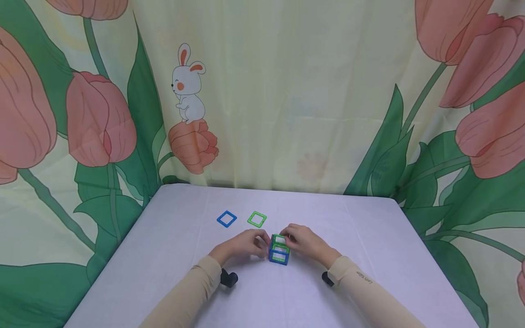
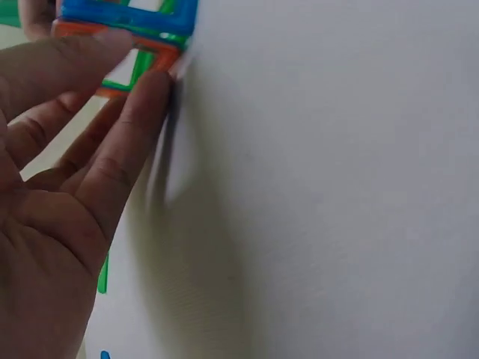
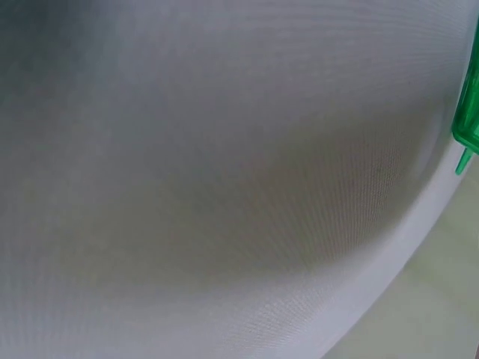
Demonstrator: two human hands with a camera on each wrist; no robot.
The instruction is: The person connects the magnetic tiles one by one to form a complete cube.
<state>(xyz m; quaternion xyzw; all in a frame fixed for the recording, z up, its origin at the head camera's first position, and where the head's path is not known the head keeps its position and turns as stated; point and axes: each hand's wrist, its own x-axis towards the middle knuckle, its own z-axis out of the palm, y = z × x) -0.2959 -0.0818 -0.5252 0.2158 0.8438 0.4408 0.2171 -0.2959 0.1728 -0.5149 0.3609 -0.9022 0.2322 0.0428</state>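
Note:
A small box of magnetic tiles [image 1: 280,252], blue and green with see-through middles, stands on the table between both hands. Its left side has an orange magnetic tile [image 2: 166,55], below a blue tile [image 2: 161,21] in the left wrist view. My left hand [image 1: 245,243] pinches the orange tile with thumb and fingertips. From the other side, my right hand [image 1: 307,242] has its fingertips on a green tile at the box's far right top edge; its exact hold is partly hidden. The right wrist view shows just a green tile corner [image 3: 465,123], not the hand.
Two loose square tiles lie flat behind the left hand, a blue one [image 1: 222,223] and a green one [image 1: 253,224]. A white cloth covers the table [image 1: 348,228]. Behind its far edge hangs a curtain [image 1: 279,136] printed with tulips and a rabbit.

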